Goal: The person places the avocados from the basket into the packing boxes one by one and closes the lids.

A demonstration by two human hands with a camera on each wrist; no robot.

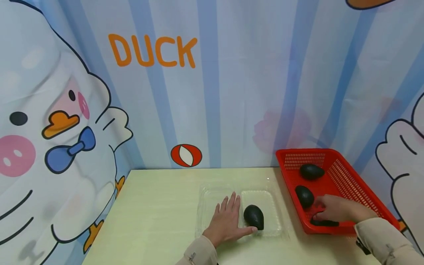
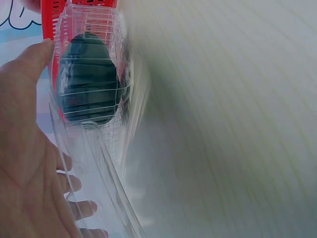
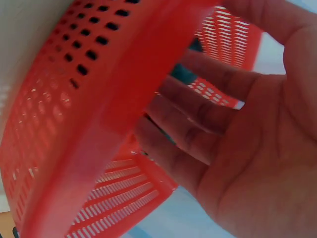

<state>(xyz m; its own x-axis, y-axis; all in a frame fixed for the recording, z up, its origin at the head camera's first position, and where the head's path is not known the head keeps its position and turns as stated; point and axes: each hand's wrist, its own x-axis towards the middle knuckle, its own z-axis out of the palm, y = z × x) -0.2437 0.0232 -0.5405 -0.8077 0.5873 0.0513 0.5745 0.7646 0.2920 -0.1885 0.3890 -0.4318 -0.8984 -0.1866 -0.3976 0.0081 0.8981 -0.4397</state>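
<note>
1. My left hand [image 1: 226, 222] lies with straight fingers spread apart over the left half of the clear container [image 1: 271, 206]; I can't tell whether my thumb tip touches the boxed avocado [image 1: 254, 216].
2. That avocado sits in the container's right half, at three o'clock from my left hand, narrow end towards five.
3. My right hand [image 1: 342, 209] reaches into the red basket [image 1: 352, 180], over the near avocado [image 1: 326, 223]; I can't tell whether it's clamped on it.
4. From my right hand, the middle avocado [image 1: 304, 197] lies towards ten o'clock, the far avocado [image 1: 311, 172] towards eleven.
</note>
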